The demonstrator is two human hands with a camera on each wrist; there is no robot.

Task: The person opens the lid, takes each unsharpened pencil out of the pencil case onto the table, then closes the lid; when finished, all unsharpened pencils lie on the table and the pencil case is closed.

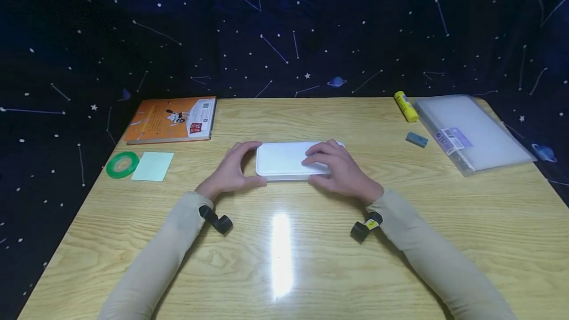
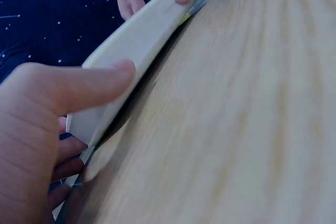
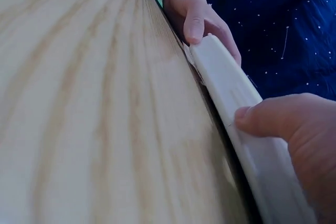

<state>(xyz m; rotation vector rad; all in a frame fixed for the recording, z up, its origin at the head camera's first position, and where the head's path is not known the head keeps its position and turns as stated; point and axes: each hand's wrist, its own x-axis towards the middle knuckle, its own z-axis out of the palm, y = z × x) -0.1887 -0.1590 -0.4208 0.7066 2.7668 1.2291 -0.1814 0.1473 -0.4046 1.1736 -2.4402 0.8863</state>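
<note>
A flat white rectangular case [image 1: 284, 159] with rounded corners lies on the wooden table in front of the person. At its left end, the left hand [image 1: 233, 167] holds it, thumb against the near side and fingers reaching the far corner. The right hand [image 1: 335, 167] grips the right end, its thumb on the near side and some fingers bent over the top. Both thumbs press the case's side [image 2: 152, 30] in the left wrist view. From the right wrist, the case [image 3: 226, 77] shows as a long white edge with the right thumb on it.
On the left lie an orange book [image 1: 171, 120], a roll of green tape [image 1: 123, 164] and pale green note paper [image 1: 153, 166]. To the right are a yellow glue stick [image 1: 406, 106], a grey-blue eraser [image 1: 416, 139] and a translucent folder [image 1: 477, 130]. A dark starry cloth [image 1: 284, 33] hangs behind.
</note>
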